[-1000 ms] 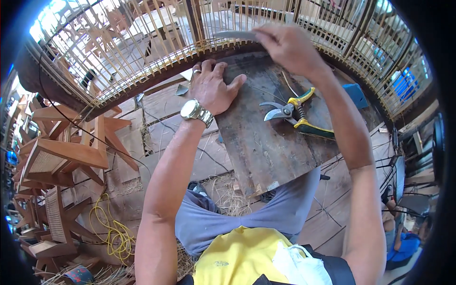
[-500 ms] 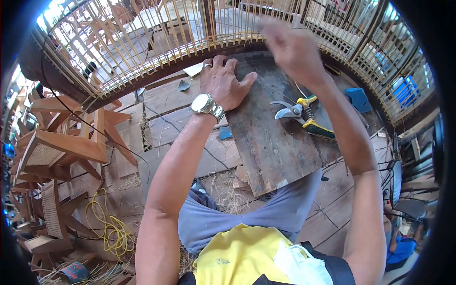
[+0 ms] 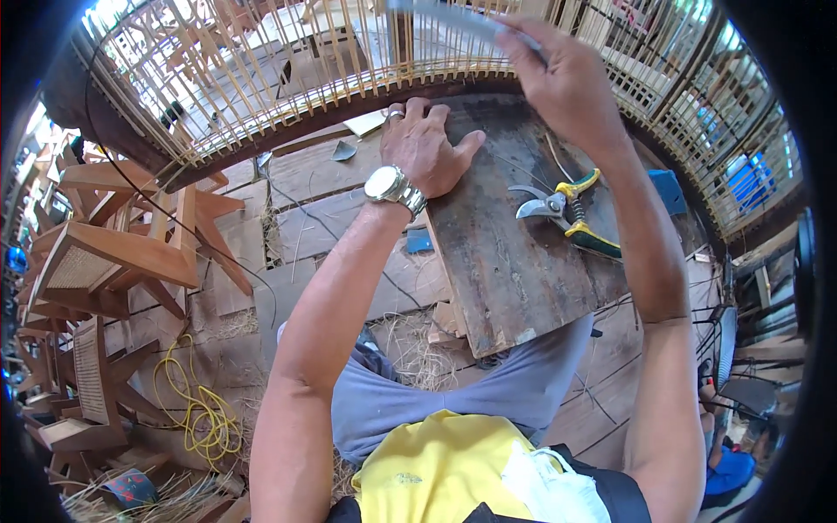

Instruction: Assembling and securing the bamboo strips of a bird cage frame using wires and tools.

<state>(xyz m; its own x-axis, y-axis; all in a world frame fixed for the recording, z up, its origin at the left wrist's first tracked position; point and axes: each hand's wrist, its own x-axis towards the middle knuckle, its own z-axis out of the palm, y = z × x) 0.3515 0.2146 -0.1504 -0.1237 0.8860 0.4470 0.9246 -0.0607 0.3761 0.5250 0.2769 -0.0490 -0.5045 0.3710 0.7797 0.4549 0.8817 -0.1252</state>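
My left hand [image 3: 427, 150] lies at the far left corner of a dark wooden board [image 3: 514, 283], its thumb spread and its fingers reaching to the curved dark rim [image 3: 305, 125] of a large woven frame. Raised above the far side of the board, my right hand [image 3: 571, 83] is closed on a long, thin grey tool [image 3: 466, 22]. The tool is smeared by motion and slants toward the upper left, so I cannot tell its exact kind. On the board below this hand rest pruning shears [image 3: 547, 207] with yellow and dark green handles, jaws apart.
Thin upright canes [image 3: 261, 78] fill the frame across the far side. A blue block [image 3: 667, 190] lies right of my forearm. Wooden chairs [image 3: 122, 253] crowd the left, with a yellow cord [image 3: 205, 414] on the plank floor. A person in blue [image 3: 731, 471] is at the lower right.
The right hand has shifted slightly right, and the grey tool now shows in it, stretching to the upper left. My left hand keeps its place on the board's corner.
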